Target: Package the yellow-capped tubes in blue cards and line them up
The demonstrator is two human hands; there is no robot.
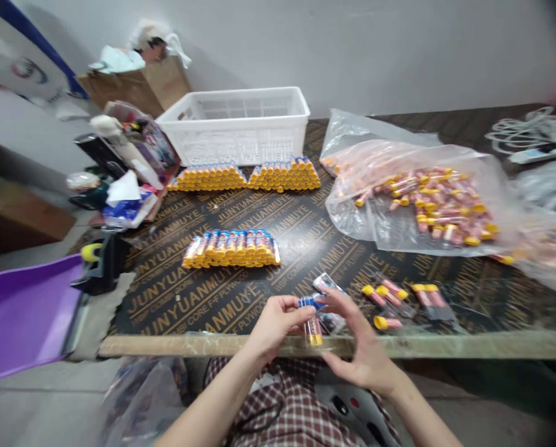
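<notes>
My left hand (278, 323) is closed on a small clear tube (313, 329) with a yellow end and a blue top, held upright over the table's front edge. To its right, my right hand (359, 338) curves with thumb and fingers spread apart. Its fingertips are close to the blue top; whether they touch it I cannot tell. Behind the hands lie printed labels or cards (327, 282), partly hidden. Several pink tubes with yellow caps (387, 292) lie loose to the right, and a pair in a clear sleeve (432, 301) is beside them.
A stack of blue-and-yellow tubes (231, 248) lies mid-table, with two more stacks (285, 175) before a white basket (241, 133). An opened plastic bag (352, 217) of pink tubes spreads at right. A tape dispenser (98, 264) and a purple scoop-like tray (31, 310) are at left.
</notes>
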